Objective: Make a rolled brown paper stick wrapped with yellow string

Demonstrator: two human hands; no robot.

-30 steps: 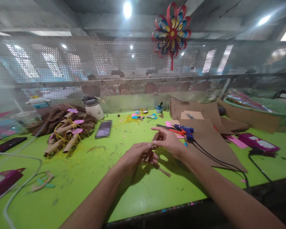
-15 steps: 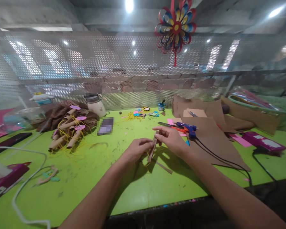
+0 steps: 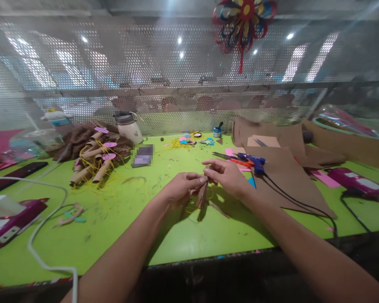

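My left hand (image 3: 183, 185) and my right hand (image 3: 229, 176) meet over the green table, fingers closed around a brown paper strip (image 3: 202, 198). It tilts downward, its lower end just above the tabletop; its upper part is partly hidden by my fingers. A second narrow brown strip (image 3: 220, 209) lies beneath my right hand. Beyond that hand are scissors (image 3: 238, 161) with orange handles and a blue glue gun (image 3: 255, 163) with a black cord. Thin yellow string (image 3: 212, 192) shows beside the fingers.
Brown paper sheets (image 3: 290, 179) cover the right side, near a purple power strip (image 3: 360, 183). Left stand brown paper tubes (image 3: 102, 171) with pink tags and yellow string, a bottle (image 3: 131, 129) and a white cable (image 3: 33, 248). A perforated screen (image 3: 177, 75) rises behind.
The view has tipped downward, so everything sits higher in the picture. Both hands keep hold of the brown paper strip, which has turned slightly and now shows a broader lower end.
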